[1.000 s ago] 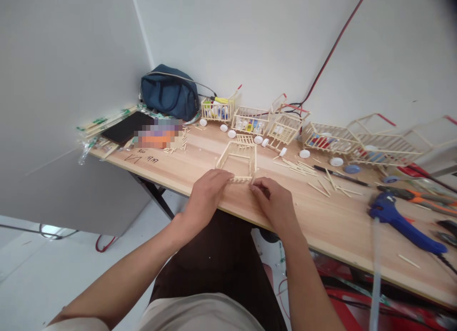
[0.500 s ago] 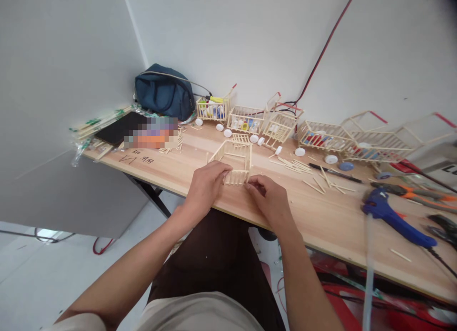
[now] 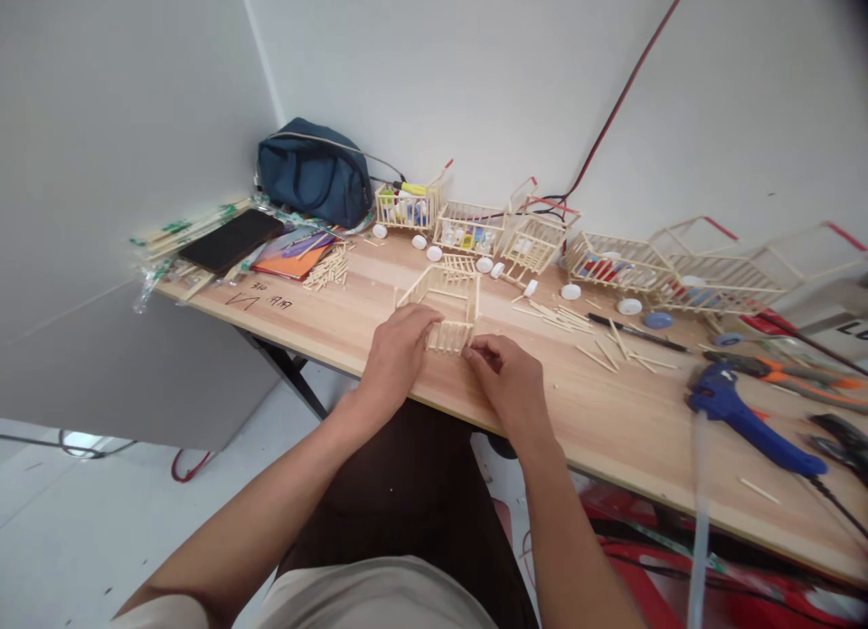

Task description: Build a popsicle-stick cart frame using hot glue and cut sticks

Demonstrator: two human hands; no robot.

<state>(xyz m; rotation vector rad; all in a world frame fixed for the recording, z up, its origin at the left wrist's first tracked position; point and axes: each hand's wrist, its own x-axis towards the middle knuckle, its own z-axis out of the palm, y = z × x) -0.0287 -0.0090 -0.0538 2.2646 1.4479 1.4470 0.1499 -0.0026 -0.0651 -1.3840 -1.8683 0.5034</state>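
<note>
A small basket frame of thin wooden sticks [image 3: 450,337] stands on the table close to its front edge, with upright bars along its near side. My left hand [image 3: 397,344] is closed on the frame's near left corner, its fingers pressed together there. At the near right corner, the thumb and index finger of my right hand [image 3: 505,371] pinch the frame low down. The fingertips hide the exact points of contact. Just behind the frame lies a slatted stick panel [image 3: 457,267].
Finished stick carts [image 3: 471,227] with white wheels line the wall. Loose sticks [image 3: 560,315], a black pen [image 3: 637,332], pliers [image 3: 779,371] and a blue glue gun [image 3: 752,421] lie right. A phone [image 3: 231,240], orange paper [image 3: 288,260] and blue bag [image 3: 316,173] are left.
The view has shifted slightly. Both hands keep almost the same place at the frame's near corners, and the frame has not visibly moved on the table.
</note>
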